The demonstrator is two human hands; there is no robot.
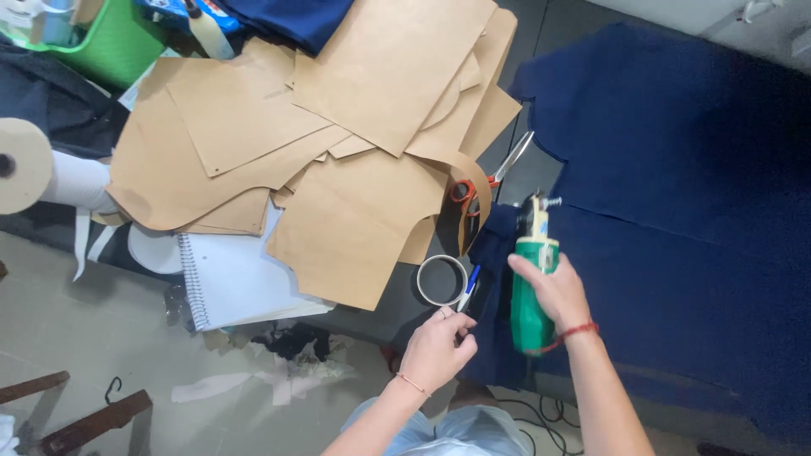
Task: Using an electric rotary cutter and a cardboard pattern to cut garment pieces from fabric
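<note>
the green electric cutter (532,287) is gripped upright in the right hand (553,291) at the near edge of the navy fabric (676,211) on the worktop (541,173), the cloth's edge pinched by the left hand (438,348), most fabric seemingly uncut, brown paper patterns (338,127) and orange-handled scissors (486,181) alongside.

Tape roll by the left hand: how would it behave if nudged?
The tape roll lies flat on its side, so it would likely slide, not roll. It is a thin ring with an open core, so probably light. Set on edge, it could roll away.
</note>
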